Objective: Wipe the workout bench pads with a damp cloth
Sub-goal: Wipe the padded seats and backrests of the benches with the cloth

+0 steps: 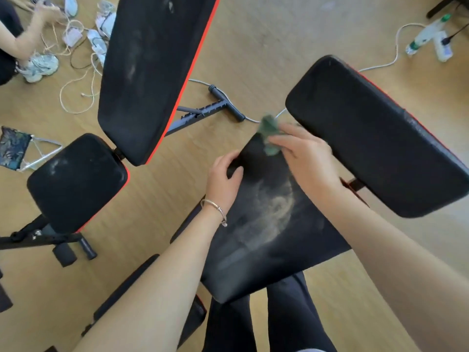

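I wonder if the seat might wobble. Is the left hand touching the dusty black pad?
Touching. In the head view, the left hand grips the narrow end of the dusty pad.

Bare forearms; thin silver bangle (215,209); dark trousers (286,323).

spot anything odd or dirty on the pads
Yes: the near pad has a pale dusty swirl across its middle. The right hand holds the cloth at the far end, and the left hand grips its edge.
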